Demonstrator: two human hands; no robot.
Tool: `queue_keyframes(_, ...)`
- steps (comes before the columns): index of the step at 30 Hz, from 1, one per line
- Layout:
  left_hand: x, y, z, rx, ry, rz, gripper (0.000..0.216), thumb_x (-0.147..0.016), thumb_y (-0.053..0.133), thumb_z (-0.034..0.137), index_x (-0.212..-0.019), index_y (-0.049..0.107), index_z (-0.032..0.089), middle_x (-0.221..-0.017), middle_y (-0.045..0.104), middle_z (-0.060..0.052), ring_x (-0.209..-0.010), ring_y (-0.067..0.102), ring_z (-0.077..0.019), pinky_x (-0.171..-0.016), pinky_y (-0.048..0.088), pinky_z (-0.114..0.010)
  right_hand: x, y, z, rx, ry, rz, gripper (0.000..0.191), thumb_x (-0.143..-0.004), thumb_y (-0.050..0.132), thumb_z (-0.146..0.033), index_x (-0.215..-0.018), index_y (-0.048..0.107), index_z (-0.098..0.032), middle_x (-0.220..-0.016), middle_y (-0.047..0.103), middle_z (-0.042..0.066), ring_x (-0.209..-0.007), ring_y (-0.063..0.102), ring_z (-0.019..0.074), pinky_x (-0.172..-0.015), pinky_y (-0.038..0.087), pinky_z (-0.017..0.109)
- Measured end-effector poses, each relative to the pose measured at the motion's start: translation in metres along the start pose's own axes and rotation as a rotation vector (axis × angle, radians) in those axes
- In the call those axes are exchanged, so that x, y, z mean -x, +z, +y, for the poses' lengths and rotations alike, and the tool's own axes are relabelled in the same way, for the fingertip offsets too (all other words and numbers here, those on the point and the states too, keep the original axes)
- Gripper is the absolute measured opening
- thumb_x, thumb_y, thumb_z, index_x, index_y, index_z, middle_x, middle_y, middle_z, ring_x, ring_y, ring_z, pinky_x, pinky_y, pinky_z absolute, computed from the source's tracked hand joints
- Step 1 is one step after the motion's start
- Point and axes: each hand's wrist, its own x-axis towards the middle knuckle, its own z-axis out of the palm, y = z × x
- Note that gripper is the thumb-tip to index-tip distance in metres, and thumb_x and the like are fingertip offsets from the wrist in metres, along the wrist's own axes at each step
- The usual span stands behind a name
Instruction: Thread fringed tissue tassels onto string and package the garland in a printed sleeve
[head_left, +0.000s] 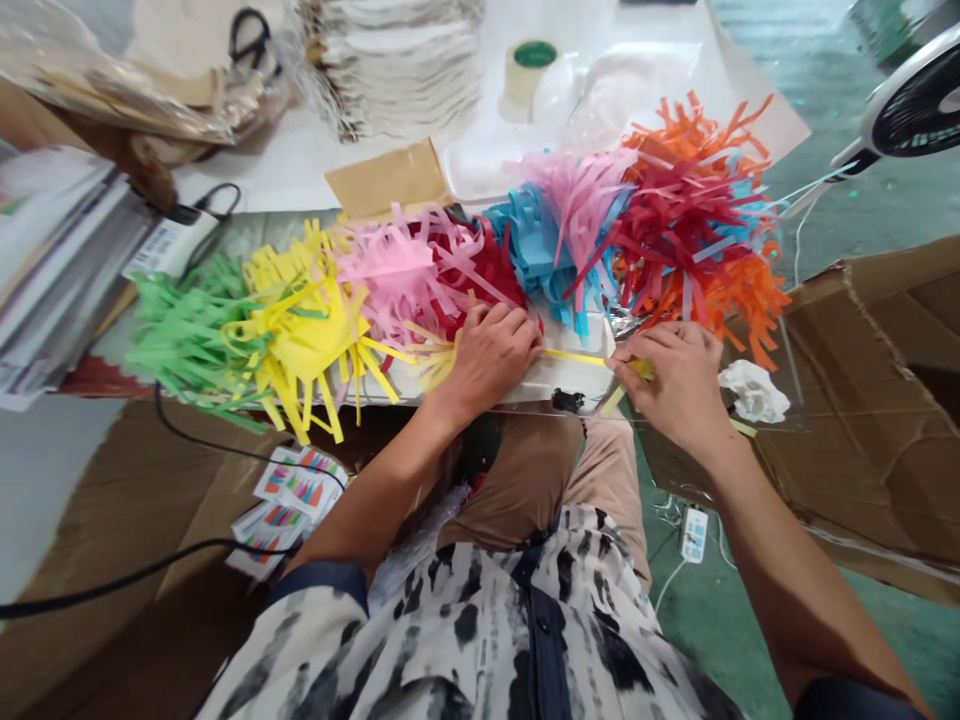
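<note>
My left hand (491,355) and my right hand (675,385) are at the near edge of a white tray (570,370), both closed in a pinch on a thin yellow paper strip (574,356) stretched between them. The right hand also has a bit of yellow paper under its fingers. Behind the hands lie heaps of cut paper fringe: green (184,335), yellow (307,330), pink (405,270), dark red (491,270), blue (536,245), a second pink heap (577,195), and red with orange (697,225).
A roll of tape (529,70), a stack of white bags (397,65) and a brown envelope (390,180) lie behind. Torn cardboard (877,400) and a crumpled tissue (754,390) sit right, a fan (915,105) top right. Black cable (187,430) and printed cards (289,500) are lower left.
</note>
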Motion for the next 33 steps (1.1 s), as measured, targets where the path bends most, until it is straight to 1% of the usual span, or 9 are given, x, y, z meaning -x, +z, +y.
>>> queue_keyframes(7, -0.010, -0.012, -0.004, 0.063, 0.026, -0.080, 0.016, -0.101, 0.065, 0.031, -0.096, 0.072, 0.017, -0.102, 0.075, -0.012, -0.107, 0.063, -0.0322, -0.100, 0.040, -0.052, -0.004, -0.002, 0.000, -0.006, 0.038, -0.009, 0.013, -0.093, 0.068, -0.034, -0.088, 0.076, -0.025, -0.102, 0.075, 0.008, -0.110, 0.057, 0.0335, -0.094, 0.034, 0.050)
queue_keyframes(11, -0.017, -0.019, -0.003, 0.107, -0.012, -0.129, 0.017, -0.099, 0.064, 0.028, -0.086, 0.071, 0.018, -0.095, 0.075, -0.010, -0.102, 0.062, -0.0310, -0.092, 0.042, -0.050, -0.010, -0.001, 0.000, 0.049, 0.066, -0.053, 0.014, -0.091, 0.068, -0.034, -0.084, 0.075, -0.023, -0.100, 0.074, 0.010, -0.105, 0.057, 0.0343, -0.087, 0.036, 0.048)
queue_keyframes(14, -0.020, -0.020, 0.001, 0.095, -0.052, -0.098, 0.011, -0.096, 0.067, 0.026, -0.087, 0.071, 0.019, -0.094, 0.073, -0.010, -0.100, 0.061, -0.0306, -0.090, 0.041, -0.049, -0.015, -0.003, -0.004, 0.124, 0.045, -0.096, 0.014, -0.090, 0.068, -0.031, -0.082, 0.075, -0.021, -0.099, 0.074, 0.012, -0.101, 0.058, 0.0345, -0.084, 0.036, 0.048)
queue_keyframes(17, -0.021, -0.018, 0.008, 0.085, 0.030, -0.030, 0.012, -0.099, 0.062, 0.021, -0.100, 0.074, 0.022, -0.105, 0.075, -0.009, -0.106, 0.059, -0.0303, -0.097, 0.039, -0.052, -0.018, -0.007, -0.012, 0.218, 0.036, -0.071, 0.010, -0.087, 0.069, -0.028, -0.086, 0.075, -0.021, -0.100, 0.073, 0.014, -0.105, 0.057, 0.0367, -0.088, 0.037, 0.052)
queue_keyframes(20, -0.017, -0.013, 0.017, 0.080, 0.179, -0.026, 0.024, -0.104, 0.054, 0.019, -0.099, 0.076, 0.025, -0.103, 0.077, -0.004, -0.108, 0.060, -0.0272, -0.105, 0.036, -0.052, -0.016, -0.009, -0.023, 0.241, -0.052, -0.028, 0.019, -0.085, 0.069, -0.020, -0.103, 0.074, -0.023, -0.110, 0.074, 0.013, -0.114, 0.056, 0.0369, -0.098, 0.035, 0.057)
queue_keyframes(23, -0.008, -0.011, 0.024, 0.050, 0.221, -0.015, 0.021, -0.102, 0.056, 0.020, -0.101, 0.077, 0.022, -0.101, 0.077, -0.006, -0.107, 0.062, -0.0269, -0.105, 0.038, -0.051, -0.010, -0.007, -0.035, 0.219, -0.185, -0.043, 0.022, -0.088, 0.062, -0.011, -0.102, 0.073, -0.024, -0.105, 0.078, 0.008, -0.116, 0.059, 0.0325, -0.104, 0.030, 0.056)
queue_keyframes(26, 0.003, -0.014, 0.030, 0.088, 0.226, 0.013, 0.017, -0.097, 0.062, 0.021, -0.101, 0.078, 0.022, -0.103, 0.078, -0.007, -0.104, 0.064, -0.0268, -0.104, 0.040, -0.050, -0.003, 0.000, -0.041, 0.237, -0.232, 0.004, 0.018, -0.101, 0.057, -0.018, -0.096, 0.073, -0.025, -0.094, 0.079, 0.006, -0.113, 0.061, 0.0297, -0.104, 0.029, 0.053)
queue_keyframes(28, 0.010, -0.015, 0.034, 0.113, 0.200, 0.039, 0.018, -0.098, 0.063, 0.027, -0.102, 0.079, 0.021, -0.102, 0.077, -0.007, -0.101, 0.065, -0.0263, -0.102, 0.042, -0.049, -0.001, 0.005, -0.042, 0.261, -0.290, 0.045, 0.021, -0.106, 0.055, -0.022, -0.097, 0.073, -0.027, -0.096, 0.081, 0.003, -0.114, 0.061, 0.0274, -0.103, 0.029, 0.050)
queue_keyframes(33, 0.031, -0.012, 0.045, 0.116, 0.120, 0.089, 0.025, -0.101, 0.064, 0.039, -0.107, 0.079, 0.020, -0.103, 0.078, -0.009, -0.099, 0.067, -0.0262, -0.091, 0.046, -0.045, 0.004, 0.012, -0.040, 0.304, -0.411, 0.040, 0.020, -0.108, 0.055, -0.018, -0.107, 0.074, -0.025, -0.099, 0.080, 0.000, -0.106, 0.065, 0.0223, -0.096, 0.033, 0.044)
